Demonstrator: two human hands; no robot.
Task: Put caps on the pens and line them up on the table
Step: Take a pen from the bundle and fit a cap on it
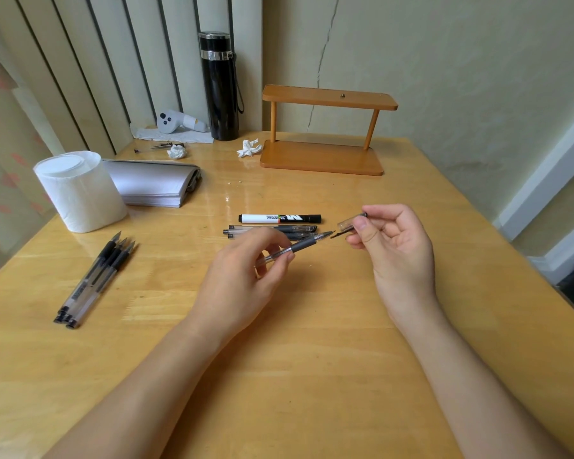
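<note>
- An uncapped pen [294, 249] is gripped by the barrel in the left hand [242, 276], above the table [312, 359], with its tip aimed to the right so that it faces the cap's mouth
- A clear cap [352, 223] is pinched between thumb and fingers of the right hand [395, 246], its open end turned toward the tip; the two are near but not yet joined
- Capping appears to be the step in hand; careful alignment will be needed, since the tip is thin and the opening narrow
- A marker [280, 218] and the capped pens [272, 230] are laid side by side behind the hands, apparently as the row being formed
- Three uncapped pens [95, 279] are left bunched at the left, seemingly waiting for caps, so the task is judged partly done
</note>
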